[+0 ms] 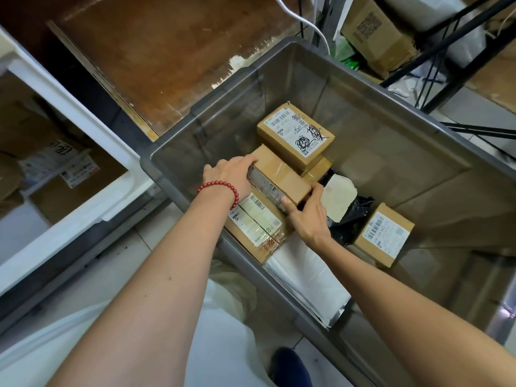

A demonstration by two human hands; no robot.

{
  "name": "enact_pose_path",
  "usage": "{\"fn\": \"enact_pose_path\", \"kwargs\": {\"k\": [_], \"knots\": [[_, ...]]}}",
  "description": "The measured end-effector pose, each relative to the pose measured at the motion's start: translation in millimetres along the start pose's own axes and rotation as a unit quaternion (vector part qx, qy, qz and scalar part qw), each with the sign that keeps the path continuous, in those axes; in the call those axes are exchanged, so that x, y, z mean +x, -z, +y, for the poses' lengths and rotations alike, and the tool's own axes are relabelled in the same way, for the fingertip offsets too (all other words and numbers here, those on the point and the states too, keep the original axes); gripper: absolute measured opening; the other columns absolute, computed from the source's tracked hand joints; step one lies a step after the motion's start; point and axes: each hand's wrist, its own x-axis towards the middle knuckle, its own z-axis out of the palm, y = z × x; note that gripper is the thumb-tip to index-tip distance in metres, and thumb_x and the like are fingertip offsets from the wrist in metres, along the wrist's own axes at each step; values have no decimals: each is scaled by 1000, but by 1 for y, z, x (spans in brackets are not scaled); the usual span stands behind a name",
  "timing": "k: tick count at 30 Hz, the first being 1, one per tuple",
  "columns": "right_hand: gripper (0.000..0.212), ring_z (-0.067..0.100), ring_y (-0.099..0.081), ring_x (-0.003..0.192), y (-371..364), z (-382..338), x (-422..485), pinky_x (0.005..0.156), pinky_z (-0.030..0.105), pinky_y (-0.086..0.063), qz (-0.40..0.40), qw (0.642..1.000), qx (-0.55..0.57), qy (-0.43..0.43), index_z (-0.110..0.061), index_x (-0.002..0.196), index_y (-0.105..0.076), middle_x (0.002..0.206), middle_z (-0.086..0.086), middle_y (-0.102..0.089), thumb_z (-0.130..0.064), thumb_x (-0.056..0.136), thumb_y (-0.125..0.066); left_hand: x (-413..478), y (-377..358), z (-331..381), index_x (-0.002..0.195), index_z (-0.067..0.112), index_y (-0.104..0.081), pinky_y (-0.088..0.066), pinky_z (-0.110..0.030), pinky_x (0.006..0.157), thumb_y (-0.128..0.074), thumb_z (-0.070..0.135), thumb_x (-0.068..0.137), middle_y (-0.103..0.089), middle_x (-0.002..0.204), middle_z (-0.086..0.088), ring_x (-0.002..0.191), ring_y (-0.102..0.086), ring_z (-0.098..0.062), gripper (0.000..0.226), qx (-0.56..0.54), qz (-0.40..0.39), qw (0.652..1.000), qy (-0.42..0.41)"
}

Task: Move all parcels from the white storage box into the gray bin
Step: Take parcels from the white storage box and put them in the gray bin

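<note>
Parcels lie in the gray bin (178,141) at centre frame, and I hold one taped brown parcel (279,177) over the pile; I cannot tell whether it rests on the others. My left hand (229,177) curls round its upper-left end and my right hand (307,216) grips its lower-right end. Beneath sit a flat labelled carton (257,227), a scribbled-label box (296,135), a black bag (354,216) and a white mailer (307,277). At the left edge stands the white storage box (120,196), with cartons inside.

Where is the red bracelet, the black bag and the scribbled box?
Red bracelet (220,182): head view, on a bead.
Black bag (354,216): head view, on its crinkled plastic.
Scribbled box (296,134): head view, on its top label.
</note>
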Motion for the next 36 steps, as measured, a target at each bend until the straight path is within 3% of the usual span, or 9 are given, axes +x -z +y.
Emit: {"fn": "enact_pose_path", "kwargs": {"k": [7, 11, 23, 27, 30, 36], "knots": [[67, 29, -55, 111, 2, 0, -4, 88, 46, -49, -3, 996, -82, 25, -22, 136, -21, 130, 10, -52, -53, 88, -57, -3, 0, -2, 140, 31, -37, -37, -47, 100, -46, 24, 96, -46, 139, -3, 125, -45, -27, 46, 42, 44, 998, 10], [65, 32, -58, 101, 2, -4, 4, 75, 38, -44, -8, 988, -156, 13, -20, 137, -20, 122, 12, -57, -53, 91, -51, -3, -1, -3, 143, 32, -33, -35, -49, 102, -48, 26, 95, -43, 142, -2, 128, -41, -27, 50, 57, 9, 998, 14], [60, 30, -59, 101, -10, -19, 10, 70, 35, -41, 6, 989, -148, -19, -21, 129, -23, 120, 9, -57, -42, 89, -63, 4, -4, -7, 149, 34, -20, -31, -50, 104, -50, 31, 95, -38, 148, -3, 134, -35, -29, 63, 152, -71, 985, 39], [62, 34, -59, 105, -17, -19, 10, 83, 45, -52, 3, 994, -104, -27, -21, 130, -22, 123, 13, -56, -34, 88, -66, 7, -8, -8, 151, 33, -13, -30, -49, 105, -51, 35, 94, -35, 150, -3, 135, -33, -29, 68, 174, -95, 979, 43], [61, 38, -56, 110, -30, -17, 12, 91, 53, -50, 17, 995, -90, -26, -22, 129, -23, 126, 16, -51, -30, 88, -66, 12, -13, -9, 153, 32, -6, -29, -48, 105, -50, 37, 94, -31, 152, -4, 136, -31, -29, 74, 198, -125, 971, 52], [62, 38, -52, 115, -47, -24, 27, 91, 46, -46, 22, 990, -133, -34, -15, 135, -23, 139, 16, -35, -27, 90, -64, 22, -9, -24, 153, 31, -6, -29, -47, 105, -50, 39, 93, -32, 151, -6, 135, -32, -30, 75, 209, -137, 966, 68]]}}
